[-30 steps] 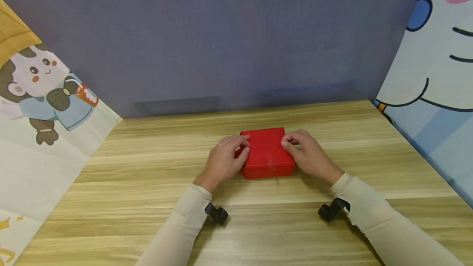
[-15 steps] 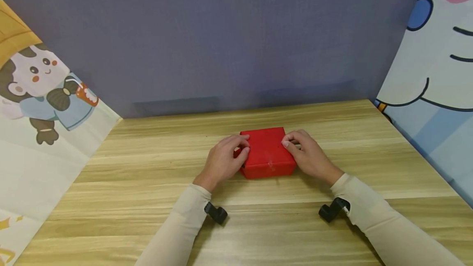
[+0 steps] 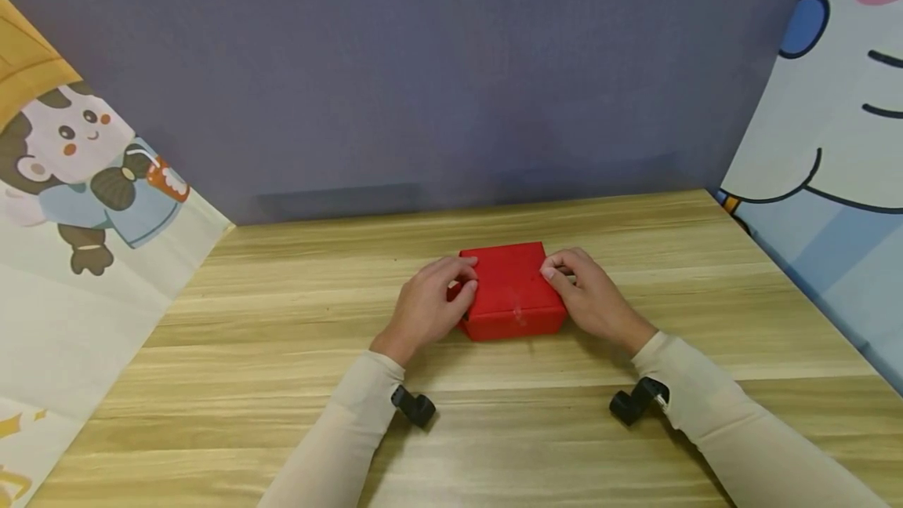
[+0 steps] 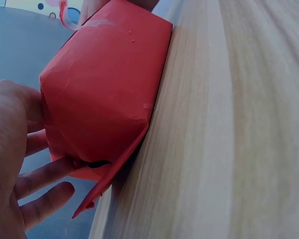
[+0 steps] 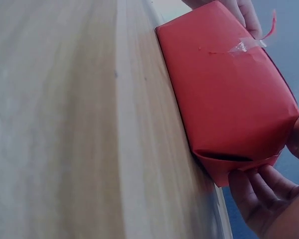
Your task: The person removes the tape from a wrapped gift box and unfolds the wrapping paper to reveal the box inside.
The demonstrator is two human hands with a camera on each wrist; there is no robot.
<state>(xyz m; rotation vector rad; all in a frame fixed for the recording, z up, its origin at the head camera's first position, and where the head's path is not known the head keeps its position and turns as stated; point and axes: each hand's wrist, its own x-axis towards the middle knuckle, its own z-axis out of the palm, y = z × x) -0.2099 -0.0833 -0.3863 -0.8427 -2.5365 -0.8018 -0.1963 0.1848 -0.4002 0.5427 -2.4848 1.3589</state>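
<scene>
A box wrapped in red paper [image 3: 511,288] lies on the wooden table between both hands. My left hand [image 3: 429,296] grips its left end, thumb and forefinger on the top edge, other fingers against the end. There, in the left wrist view, a loose paper flap [image 4: 112,172] sticks out beside a small dark gap. My right hand [image 3: 589,292] holds the opposite end, thumb and forefinger bent at the top edge. Several of its fingertips touch the folded paper end [image 5: 222,167] in the right wrist view. Clear tape [image 5: 243,46] with a raised red strip crosses a long edge.
Pale wood-grain tabletop [image 3: 296,382] surrounds the box. Behind it rises a grey-blue panel [image 3: 437,85]. Cartoon-printed sheets stand at the left [image 3: 85,320] and right [image 3: 846,257]. A small black device [image 3: 416,408] is worn on each wrist.
</scene>
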